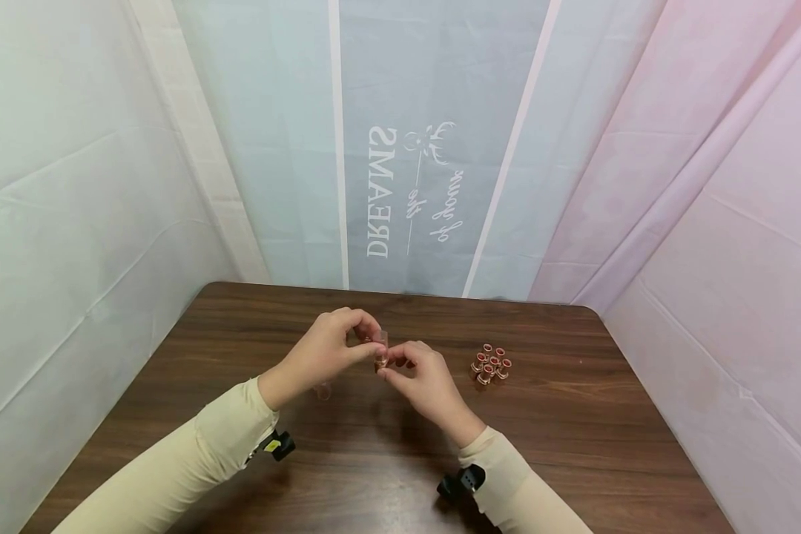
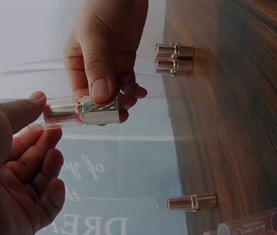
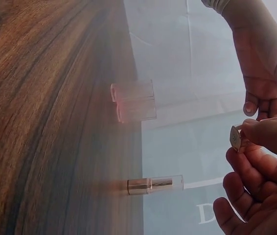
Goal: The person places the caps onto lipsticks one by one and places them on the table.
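Between the two hands is a lipstick (image 1: 381, 362) with a shiny rose-gold base and a clear cap (image 2: 62, 111) over its upper part. The left hand (image 1: 330, 347) pinches the cap between thumb and fingers. From the other side, the right hand (image 1: 429, 380) grips the gold base (image 2: 101, 110) between thumb and curled fingers. In the right wrist view the end of the base (image 3: 235, 139) shows between right thumb and fingers. Another lipstick (image 3: 153, 185), its clear cap on, stands upright on the table beyond the hands.
Several uncapped rose-gold lipsticks (image 1: 492, 363) with red tops stand clustered to the right on the brown wooden table (image 1: 574, 415). Loose clear caps (image 3: 136, 103) stand on the left, largely behind the left hand in the head view. Pale curtains (image 1: 294, 148) surround the table's back and sides.
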### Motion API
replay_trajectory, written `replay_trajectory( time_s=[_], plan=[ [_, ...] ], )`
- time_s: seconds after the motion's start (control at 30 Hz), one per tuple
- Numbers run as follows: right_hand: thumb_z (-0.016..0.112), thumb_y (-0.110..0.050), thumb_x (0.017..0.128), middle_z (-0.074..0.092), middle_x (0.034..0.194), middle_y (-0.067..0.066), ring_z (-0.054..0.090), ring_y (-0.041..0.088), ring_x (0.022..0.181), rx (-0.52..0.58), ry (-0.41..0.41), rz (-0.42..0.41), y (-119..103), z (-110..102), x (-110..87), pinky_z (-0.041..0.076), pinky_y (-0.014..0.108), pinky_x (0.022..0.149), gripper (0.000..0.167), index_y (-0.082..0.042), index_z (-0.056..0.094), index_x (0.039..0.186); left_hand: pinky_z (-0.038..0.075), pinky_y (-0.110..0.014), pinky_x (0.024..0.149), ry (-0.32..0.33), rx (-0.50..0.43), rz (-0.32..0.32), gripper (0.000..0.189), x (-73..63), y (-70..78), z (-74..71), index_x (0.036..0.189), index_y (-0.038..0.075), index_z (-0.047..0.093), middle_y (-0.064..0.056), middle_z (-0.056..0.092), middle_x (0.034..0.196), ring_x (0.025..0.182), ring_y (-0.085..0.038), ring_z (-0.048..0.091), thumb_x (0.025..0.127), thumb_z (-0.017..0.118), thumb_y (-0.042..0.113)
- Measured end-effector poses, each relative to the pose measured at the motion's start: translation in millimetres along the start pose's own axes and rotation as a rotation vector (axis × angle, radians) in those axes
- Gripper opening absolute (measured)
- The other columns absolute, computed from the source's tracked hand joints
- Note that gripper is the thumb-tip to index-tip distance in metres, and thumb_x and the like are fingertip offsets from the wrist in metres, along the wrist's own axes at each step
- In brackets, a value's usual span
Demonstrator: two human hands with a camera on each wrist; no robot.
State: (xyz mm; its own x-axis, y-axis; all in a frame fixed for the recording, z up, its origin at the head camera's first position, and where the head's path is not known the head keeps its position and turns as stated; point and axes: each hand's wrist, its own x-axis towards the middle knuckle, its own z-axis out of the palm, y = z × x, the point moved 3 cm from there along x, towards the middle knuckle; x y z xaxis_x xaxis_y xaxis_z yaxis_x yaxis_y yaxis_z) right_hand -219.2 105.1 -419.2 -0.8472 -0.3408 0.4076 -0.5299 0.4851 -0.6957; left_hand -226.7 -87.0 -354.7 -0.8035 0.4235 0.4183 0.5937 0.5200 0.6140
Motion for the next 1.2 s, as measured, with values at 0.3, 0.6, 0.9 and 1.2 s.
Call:
replay_trajectory(
  time_s=[0.3,0.6,0.9,1.2],
  plan=[
    [0.083,-0.02,0.088,0.069,0.095,-0.006,0.064,0.013,0.089,0.021,-0.002,0.003,-4,0,1.1,0.057,0.047,0.082,0.014,-0.019,0.075,0.099,0.05,-0.026,0.07,-0.007,-0.022,0.01,0.017,0.3,-0.7,0.0,0.095,0.022,0.07,0.011,0.066,0.088,0.083,-0.012,0.064,0.087,0.084,0.024],
    [0.082,-0.016,0.088,0.066,0.093,-0.009,0.063,0.011,0.091,0.011,0.001,-0.018,-9,-2,1.3,0.054,0.035,0.083,0.016,-0.02,0.073,0.101,0.047,-0.026,0.068,-0.028,-0.037,0.04,0.018,-0.1,0.3,-0.7,0.094,0.021,0.068,0.01,0.063,0.087,0.083,-0.019,0.064,0.087,0.084,0.023],
    [0.084,-0.019,0.086,0.068,0.095,-0.004,0.062,0.014,0.092,0.009,0.007,-0.025,-6,1,-0.9,0.055,0.044,0.082,0.019,-0.018,0.073,0.102,0.048,-0.03,0.071,-0.041,-0.02,0.01,0.016,-6.6,-1.1,2.3,0.096,0.025,0.069,0.014,0.063,0.087,0.086,-0.022,0.061,0.088,0.083,0.027],
    [0.082,-0.019,0.089,0.066,0.094,0.0,0.063,0.018,0.089,0.007,0.007,0.052,6,0,11.4,0.056,0.045,0.083,0.019,-0.014,0.072,0.104,0.053,-0.041,0.083,0.01,0.019,-0.044,0.028,-18.8,-12.1,-0.3,0.108,0.018,0.072,0.01,0.07,0.102,0.098,-0.012,0.062,0.085,0.086,0.027]
  ],
)
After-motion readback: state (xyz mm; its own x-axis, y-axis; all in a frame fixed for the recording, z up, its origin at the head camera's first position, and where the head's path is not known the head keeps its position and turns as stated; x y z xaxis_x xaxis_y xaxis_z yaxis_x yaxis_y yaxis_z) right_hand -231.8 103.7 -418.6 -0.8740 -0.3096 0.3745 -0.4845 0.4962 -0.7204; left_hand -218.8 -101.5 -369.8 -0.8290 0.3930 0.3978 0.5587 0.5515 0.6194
